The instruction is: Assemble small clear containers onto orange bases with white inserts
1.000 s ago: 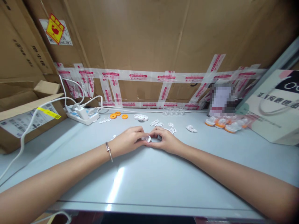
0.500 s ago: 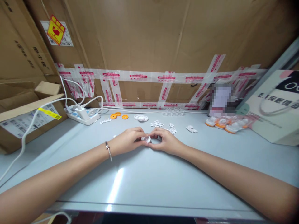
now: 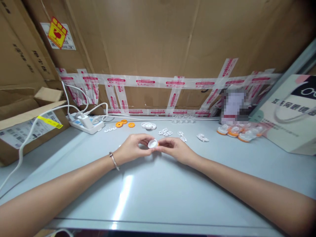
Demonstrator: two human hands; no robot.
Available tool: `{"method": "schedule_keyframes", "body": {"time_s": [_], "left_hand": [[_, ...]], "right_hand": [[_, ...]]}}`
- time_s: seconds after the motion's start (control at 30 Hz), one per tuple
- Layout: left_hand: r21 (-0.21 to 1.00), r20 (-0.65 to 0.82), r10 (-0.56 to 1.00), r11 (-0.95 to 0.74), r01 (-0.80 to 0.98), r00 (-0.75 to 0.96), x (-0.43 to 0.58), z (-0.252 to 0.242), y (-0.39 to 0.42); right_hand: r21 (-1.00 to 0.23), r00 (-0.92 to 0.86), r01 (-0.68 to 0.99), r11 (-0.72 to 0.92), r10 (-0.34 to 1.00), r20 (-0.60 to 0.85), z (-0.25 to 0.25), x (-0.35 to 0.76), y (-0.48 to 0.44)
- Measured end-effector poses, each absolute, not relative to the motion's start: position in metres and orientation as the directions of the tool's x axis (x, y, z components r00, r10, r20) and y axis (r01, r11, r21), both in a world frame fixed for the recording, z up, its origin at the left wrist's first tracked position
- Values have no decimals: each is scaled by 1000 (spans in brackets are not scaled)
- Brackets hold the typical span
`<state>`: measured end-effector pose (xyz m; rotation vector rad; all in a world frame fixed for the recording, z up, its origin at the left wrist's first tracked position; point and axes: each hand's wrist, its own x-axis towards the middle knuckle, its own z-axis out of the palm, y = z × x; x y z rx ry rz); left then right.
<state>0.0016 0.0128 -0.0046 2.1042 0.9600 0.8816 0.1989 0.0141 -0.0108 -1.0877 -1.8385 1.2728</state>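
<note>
A small round white plastic cap (image 3: pixel 152 144) is held above the table between both hands, its hollow face turned toward me; a sliver of orange shows at its right edge. My left hand (image 3: pixel 135 144) grips it from the left with thumb and fingers. From the right, my right hand (image 3: pixel 175 148) pinches the same piece. Behind the hands lie flat white cut-out parts (image 3: pixel 165 132), white round caps (image 3: pixel 148 125) and orange rings (image 3: pixel 119 124). Another group of small white parts (image 3: pixel 202 138) is to the right.
Clear round pieces (image 3: pixel 183 119) line the back of the table (image 3: pixel 158 197). Orange-and-clear assembled pieces (image 3: pixel 233 130) sit by a white printed bag (image 3: pixel 288 115). At left are a power strip (image 3: pixel 92 126) with cables and an open cardboard box (image 3: pixel 32 128).
The white cap has tilted so its hollow face shows more, and it has risen slightly. The fingers of both hands have shifted around it.
</note>
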Motion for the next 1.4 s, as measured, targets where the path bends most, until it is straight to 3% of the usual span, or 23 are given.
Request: {"method": "schedule_keyframes", "body": {"time_s": [0.07,0.13,0.23,0.6,0.73,0.83,0.9,1.03,1.1,1.13,1.27,1.4], "left_hand": [[773,374,807,-543,328,457,2,-6,13],[760,412,795,-570,314,446,1,-6,13],[732,421,773,-599,325,475,0,-5,12],[458,513,630,-775,434,583,-2,-2,9],[437,469,645,-763,476,603,-2,1,6],[418,399,668,-742,524,628,-3,6,2],[403,326,678,-730,552,658,-3,8,0],[378,232,675,-726,574,701,-3,9,-3],[359,225,662,-738,571,714,-3,9,-3],[348,227,656,-745,569,720,-3,8,-3],[329,237,644,-758,564,727,-3,8,-3],[339,241,643,-757,558,727,-5,6,-3]], "right_hand": [[-996,-469,60,-64,879,-85,-6,196,10],[-957,-502,-118,-264,848,-172,-3,195,5],[-863,-523,-268,-427,817,-242,-3,194,2],[-824,-478,-342,-453,838,-263,-7,191,3],[-924,-507,-144,-355,828,-239,-4,191,1],[-970,-480,243,30,872,-93,6,201,9],[-802,-385,542,251,923,29,19,219,23],[-357,-254,901,247,967,27,49,279,59],[-200,-197,962,187,980,-29,59,310,72],[-190,-184,968,165,979,-85,61,322,76],[-299,-283,936,188,905,-319,59,345,79],[-327,-366,908,260,873,-323,47,343,83]]}}
